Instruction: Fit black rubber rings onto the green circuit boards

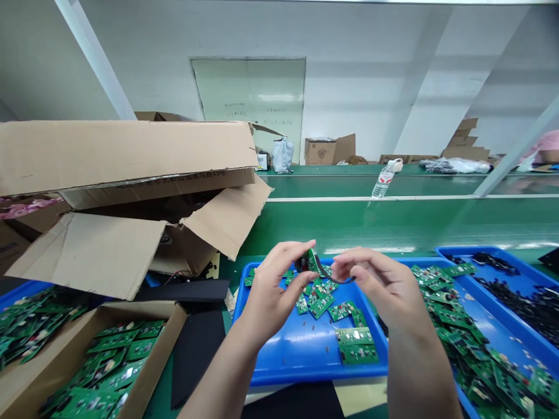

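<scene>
Between thumb and fingers, my left hand (279, 279) grips a small green circuit board (312, 262), held tilted on edge. A dark cable (324, 271) curves from the board toward my right hand (378, 276), whose thumb and fingers are closed on its other end. Both hands are raised over a blue tray (297, 375). Loose circuit boards (321, 305) lie scattered in that tray under my hands, and a pair of boards (357, 345) rests nearer its front edge.
To the right, a blue tray (484, 317) holds heaped boards, with another tray of black cables (519, 297) beyond. On the left stand a cardboard box of boards (174, 326) and a large open carton (122, 151). A water bottle (383, 180) stands at the back.
</scene>
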Demonstrator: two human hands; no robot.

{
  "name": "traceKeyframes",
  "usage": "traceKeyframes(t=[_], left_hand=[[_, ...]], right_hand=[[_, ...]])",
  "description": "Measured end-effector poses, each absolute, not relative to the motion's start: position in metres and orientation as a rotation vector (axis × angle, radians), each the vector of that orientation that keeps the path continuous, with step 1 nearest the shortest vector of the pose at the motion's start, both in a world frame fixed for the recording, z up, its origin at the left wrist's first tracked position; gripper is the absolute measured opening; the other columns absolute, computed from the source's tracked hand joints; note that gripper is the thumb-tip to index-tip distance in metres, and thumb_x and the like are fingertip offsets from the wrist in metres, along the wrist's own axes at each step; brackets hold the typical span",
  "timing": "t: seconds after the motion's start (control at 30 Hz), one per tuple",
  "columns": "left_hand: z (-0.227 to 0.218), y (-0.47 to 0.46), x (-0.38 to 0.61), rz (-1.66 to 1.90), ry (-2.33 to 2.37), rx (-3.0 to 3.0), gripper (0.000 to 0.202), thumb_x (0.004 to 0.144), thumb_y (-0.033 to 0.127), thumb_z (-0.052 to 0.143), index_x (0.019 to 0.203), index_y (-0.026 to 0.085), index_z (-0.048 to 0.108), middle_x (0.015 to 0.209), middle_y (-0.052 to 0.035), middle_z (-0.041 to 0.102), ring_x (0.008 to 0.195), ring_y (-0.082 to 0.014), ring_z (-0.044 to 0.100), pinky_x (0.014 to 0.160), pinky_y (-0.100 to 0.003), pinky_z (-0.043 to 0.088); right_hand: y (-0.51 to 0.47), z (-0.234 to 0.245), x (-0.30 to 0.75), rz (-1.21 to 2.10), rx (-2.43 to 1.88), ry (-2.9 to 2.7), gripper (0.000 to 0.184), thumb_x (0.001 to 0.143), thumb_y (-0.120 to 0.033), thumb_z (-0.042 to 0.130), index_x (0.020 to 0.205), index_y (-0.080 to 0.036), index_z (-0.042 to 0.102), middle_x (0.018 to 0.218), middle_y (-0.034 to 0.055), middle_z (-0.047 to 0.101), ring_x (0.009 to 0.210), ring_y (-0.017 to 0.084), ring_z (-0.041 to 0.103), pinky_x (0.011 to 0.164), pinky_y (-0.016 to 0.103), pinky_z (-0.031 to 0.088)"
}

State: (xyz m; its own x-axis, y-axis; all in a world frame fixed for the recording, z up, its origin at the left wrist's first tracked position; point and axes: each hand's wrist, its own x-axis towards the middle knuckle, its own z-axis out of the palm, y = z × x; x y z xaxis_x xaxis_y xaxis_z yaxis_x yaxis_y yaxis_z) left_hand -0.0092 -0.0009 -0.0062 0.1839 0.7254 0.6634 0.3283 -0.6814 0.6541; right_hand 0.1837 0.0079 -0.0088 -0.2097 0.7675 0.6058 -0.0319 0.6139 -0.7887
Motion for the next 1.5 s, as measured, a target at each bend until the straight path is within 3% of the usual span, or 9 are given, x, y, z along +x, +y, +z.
traceKeyframes(t=[0.13,0.33,0.5,0.7,0.87,1.1,1.37,1.5], left_hand=[[-0.007,0.001,-0.011,1.668,0.964,2.288,0.039,0.09,0.019,0.064,0.127,0.031,0.061,0.112,-0.0059,0.057,0.103,-0.0181,0.06,0.088,-0.032,0.057],[-0.008,0.003,-0.011,1.685,0.897,2.397,0.047,0.088,0.015,0.065,0.13,0.033,0.057,0.106,-0.0038,0.055,0.104,-0.0175,0.06,0.089,-0.03,0.056],[-0.004,0.004,-0.011,1.681,0.851,2.377,0.048,0.085,0.015,0.069,0.128,0.034,0.059,0.092,-0.0008,0.058,0.082,-0.0126,0.061,0.073,-0.024,0.057],[-0.005,0.007,-0.011,1.604,0.778,2.275,0.037,0.081,0.029,0.074,0.118,0.032,0.068,0.084,-0.0018,0.061,0.073,-0.0133,0.061,0.068,-0.025,0.056],[-0.006,0.008,-0.011,1.53,0.735,2.154,0.033,0.079,0.036,0.075,0.112,0.03,0.072,0.081,-0.0028,0.061,0.071,-0.013,0.061,0.066,-0.025,0.055],[-0.002,0.001,-0.007,1.418,0.602,1.709,0.034,0.071,0.034,0.083,0.104,0.03,0.075,0.079,-0.0009,0.057,0.07,-0.012,0.061,0.062,-0.024,0.059],[0.001,0.004,-0.007,1.476,0.576,1.597,0.028,0.073,0.033,0.082,0.099,0.025,0.077,0.08,-0.002,0.059,0.072,-0.0124,0.061,0.064,-0.023,0.059],[0.0,0.006,-0.007,1.5,0.603,1.575,0.029,0.072,0.034,0.083,0.098,0.024,0.076,0.082,-0.0029,0.06,0.076,-0.0133,0.063,0.067,-0.024,0.06]], right_hand=[[0.005,-0.007,0.175,1.173,-0.635,-1.571,0.033,0.091,-0.048,0.058,0.077,-0.019,0.068,0.067,0.0031,0.067,0.061,0.014,0.063,0.057,0.026,0.054],[0.0,-0.001,0.169,1.404,-0.591,-1.541,0.024,0.088,-0.037,0.065,0.072,-0.02,0.064,0.064,-0.0003,0.064,0.06,0.011,0.06,0.057,0.023,0.051],[0.003,-0.001,0.172,1.571,-0.508,-1.515,0.024,0.089,-0.033,0.063,0.07,-0.019,0.064,0.06,-0.0019,0.061,0.053,0.009,0.057,0.052,0.02,0.048],[0.008,0.001,0.174,1.722,-0.524,-1.519,0.028,0.084,-0.037,0.067,0.064,-0.018,0.06,0.051,-0.0062,0.049,0.04,0.006,0.042,0.042,0.02,0.039],[0.009,0.0,0.173,1.682,-0.521,-1.573,0.034,0.083,-0.044,0.066,0.062,-0.019,0.057,0.048,-0.0075,0.045,0.038,0.006,0.037,0.04,0.02,0.032],[0.005,-0.001,0.168,1.469,-0.653,-1.608,0.043,0.081,-0.054,0.066,0.061,-0.019,0.052,0.051,-0.0043,0.05,0.045,0.008,0.045,0.044,0.021,0.039],[-0.003,-0.006,0.164,1.23,-0.709,-1.491,0.02,0.084,-0.038,0.067,0.081,-0.021,0.058,0.067,-0.0014,0.061,0.06,0.012,0.059,0.057,0.024,0.049],[-0.004,-0.01,0.158,1.174,-0.762,-1.457,0.019,0.084,-0.036,0.066,0.091,-0.022,0.056,0.072,-0.0008,0.064,0.064,0.014,0.063,0.06,0.027,0.053]])
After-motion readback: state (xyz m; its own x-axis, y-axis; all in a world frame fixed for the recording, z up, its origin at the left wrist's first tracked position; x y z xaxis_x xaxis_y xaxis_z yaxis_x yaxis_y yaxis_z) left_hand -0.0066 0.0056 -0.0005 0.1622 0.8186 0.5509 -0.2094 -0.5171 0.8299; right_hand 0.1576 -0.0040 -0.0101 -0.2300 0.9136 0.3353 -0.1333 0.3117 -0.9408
